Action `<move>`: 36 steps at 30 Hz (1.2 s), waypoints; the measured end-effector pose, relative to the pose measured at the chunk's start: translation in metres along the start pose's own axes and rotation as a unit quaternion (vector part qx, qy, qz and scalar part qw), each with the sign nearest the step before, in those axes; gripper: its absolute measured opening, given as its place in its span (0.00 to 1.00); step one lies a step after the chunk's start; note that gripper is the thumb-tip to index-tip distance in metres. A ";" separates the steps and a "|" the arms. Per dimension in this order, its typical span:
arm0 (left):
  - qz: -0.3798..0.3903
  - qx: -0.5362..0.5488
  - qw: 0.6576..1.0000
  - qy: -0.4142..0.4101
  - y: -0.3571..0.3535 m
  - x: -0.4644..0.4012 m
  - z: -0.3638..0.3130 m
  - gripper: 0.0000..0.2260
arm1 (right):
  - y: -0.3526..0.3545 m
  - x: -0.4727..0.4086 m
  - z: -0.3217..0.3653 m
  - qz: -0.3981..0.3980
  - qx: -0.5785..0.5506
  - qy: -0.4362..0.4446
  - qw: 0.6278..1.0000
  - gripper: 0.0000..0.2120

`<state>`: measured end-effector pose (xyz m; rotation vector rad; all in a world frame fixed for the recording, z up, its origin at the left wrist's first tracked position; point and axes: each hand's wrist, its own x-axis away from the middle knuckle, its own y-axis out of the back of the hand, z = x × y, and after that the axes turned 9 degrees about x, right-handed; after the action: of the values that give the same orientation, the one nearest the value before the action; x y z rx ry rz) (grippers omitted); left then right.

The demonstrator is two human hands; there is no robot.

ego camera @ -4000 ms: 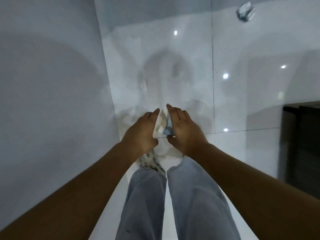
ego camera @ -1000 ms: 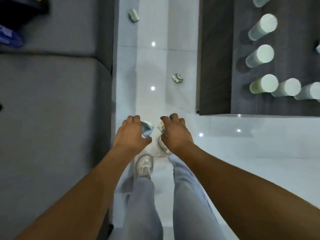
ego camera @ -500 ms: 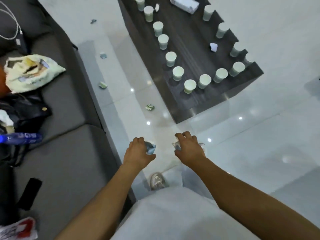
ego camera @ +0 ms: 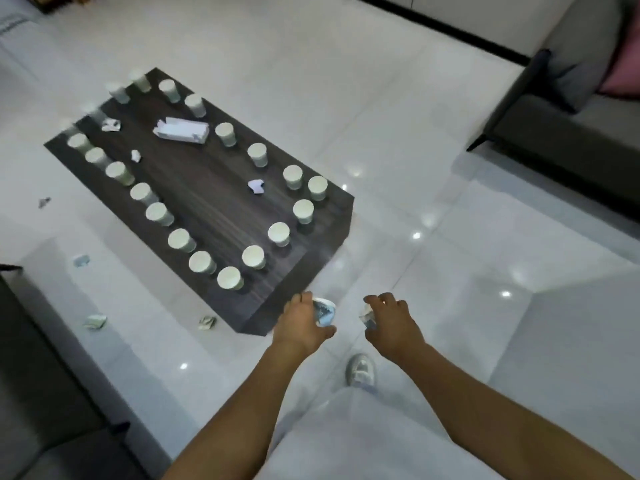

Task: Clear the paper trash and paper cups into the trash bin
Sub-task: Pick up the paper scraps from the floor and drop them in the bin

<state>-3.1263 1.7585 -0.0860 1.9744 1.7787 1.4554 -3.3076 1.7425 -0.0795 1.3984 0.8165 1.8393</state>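
Observation:
My left hand (ego camera: 302,326) grips a crumpled blue-and-white paper piece (ego camera: 325,311). My right hand (ego camera: 393,323) holds a smaller crumpled paper wad (ego camera: 366,317). Both hands hover over the white floor just past the near corner of a dark wooden coffee table (ego camera: 207,199). Several white paper cups, such as the nearest cup (ego camera: 229,278), stand in rows on the table. Paper scraps (ego camera: 256,186) and a torn white box (ego camera: 181,130) lie among them. More crumpled paper (ego camera: 207,322) lies on the floor to the left. No trash bin is in view.
A dark sofa (ego camera: 38,386) fills the lower left. A grey armchair (ego camera: 571,109) with a pink cushion stands at the upper right. Glossy white floor tiles (ego camera: 433,188) stretch between them. My shoe (ego camera: 361,368) shows below my hands.
The view has swung from the floor beside the sofa round to the table's end. My hands have moved apart, each keeping its own paper piece.

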 end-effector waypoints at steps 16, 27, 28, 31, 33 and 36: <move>0.020 -0.030 0.995 -0.096 0.032 -0.261 -0.238 0.32 | 0.203 -0.224 -0.153 -0.041 -0.041 -0.072 0.996 0.28; -0.007 0.010 0.998 -0.069 0.135 -0.457 -0.366 0.31 | 0.380 -0.446 -0.159 -0.037 -0.022 -0.021 0.999 0.28; -0.011 0.012 0.998 -0.062 0.142 -0.473 -0.374 0.31 | 0.393 -0.467 -0.160 -0.036 -0.015 -0.014 0.999 0.28; -0.021 0.026 0.998 -0.044 0.162 -0.529 -0.400 0.30 | 0.431 -0.536 -0.164 -0.026 0.001 0.011 1.000 0.28; -0.026 0.033 0.998 -0.037 0.176 -0.572 -0.419 0.29 | 0.459 -0.586 -0.167 -0.019 0.005 0.024 1.000 0.28; -0.043 0.044 0.998 -0.026 0.202 -0.644 -0.455 0.28 | 0.507 -0.668 -0.172 -0.013 0.009 0.038 0.999 0.29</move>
<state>-3.2017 0.9481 -0.0752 1.9306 1.9120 1.3090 -3.4168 0.8934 -0.0744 1.3291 0.8870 1.8803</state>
